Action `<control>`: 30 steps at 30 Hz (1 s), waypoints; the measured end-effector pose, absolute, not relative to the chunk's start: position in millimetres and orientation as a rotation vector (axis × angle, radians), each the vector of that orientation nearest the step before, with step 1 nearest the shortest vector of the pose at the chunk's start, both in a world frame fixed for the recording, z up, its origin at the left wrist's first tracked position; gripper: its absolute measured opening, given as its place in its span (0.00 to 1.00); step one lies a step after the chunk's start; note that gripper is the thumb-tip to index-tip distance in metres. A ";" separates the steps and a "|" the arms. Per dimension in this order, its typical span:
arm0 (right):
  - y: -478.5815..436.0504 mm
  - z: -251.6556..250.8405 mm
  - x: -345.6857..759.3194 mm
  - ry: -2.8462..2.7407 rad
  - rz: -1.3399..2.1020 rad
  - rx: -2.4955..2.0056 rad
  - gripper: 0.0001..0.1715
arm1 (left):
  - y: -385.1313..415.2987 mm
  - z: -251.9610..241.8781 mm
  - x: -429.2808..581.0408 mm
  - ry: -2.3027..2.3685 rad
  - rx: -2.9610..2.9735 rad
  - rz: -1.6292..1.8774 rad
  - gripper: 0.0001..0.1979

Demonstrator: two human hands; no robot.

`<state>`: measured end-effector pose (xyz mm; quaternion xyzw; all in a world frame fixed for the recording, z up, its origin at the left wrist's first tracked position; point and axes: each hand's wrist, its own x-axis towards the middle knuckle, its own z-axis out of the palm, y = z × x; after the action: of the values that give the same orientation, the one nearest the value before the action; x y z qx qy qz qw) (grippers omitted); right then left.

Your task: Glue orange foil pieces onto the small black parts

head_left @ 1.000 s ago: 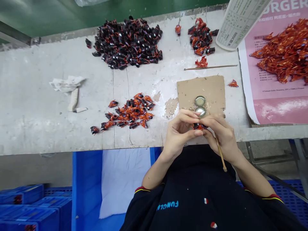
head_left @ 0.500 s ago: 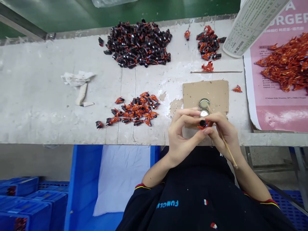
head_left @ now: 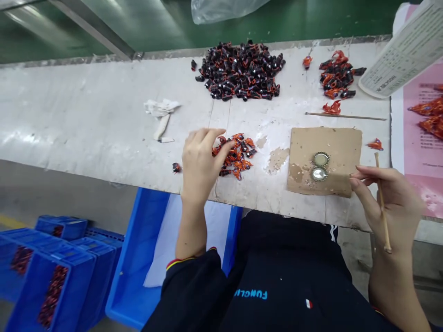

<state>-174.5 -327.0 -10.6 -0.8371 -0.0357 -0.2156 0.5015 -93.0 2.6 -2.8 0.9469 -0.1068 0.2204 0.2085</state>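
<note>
Orange-and-black foil pieces (head_left: 235, 157) lie at the open fingers of the left hand (head_left: 202, 161); the right hand (head_left: 392, 207) pinches a bamboo stick (head_left: 379, 180). Hurried reach risks scattering.

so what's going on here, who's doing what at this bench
A person is working at a white-stained bench. Their left hand has its fingers over the edge of a small pile of curled orange-and-black pieces. Their right hand holds a thin wooden stick upright. Between the hands, two round metal bottle caps lie on a brown cardboard square.
</note>
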 end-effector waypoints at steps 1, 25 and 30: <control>-326.1 -10.5 -173.2 -0.090 -0.522 -2.020 0.18 | 9.6 -0.8 -77.2 -0.357 2.635 0.558 0.09; -333.6 -20.7 -161.9 -0.189 -0.657 -2.005 0.20 | -51.7 11.1 -97.8 -0.367 1.547 -0.118 0.08; -321.3 -16.4 -155.3 -0.293 -0.518 -2.063 0.14 | -70.5 -7.0 -147.5 -0.131 1.162 -0.324 0.07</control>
<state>-155.3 -321.3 -16.4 -0.8445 -0.1200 -0.2119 0.4770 -147.5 -70.5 -7.0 0.5461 -0.0618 -0.1523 0.8214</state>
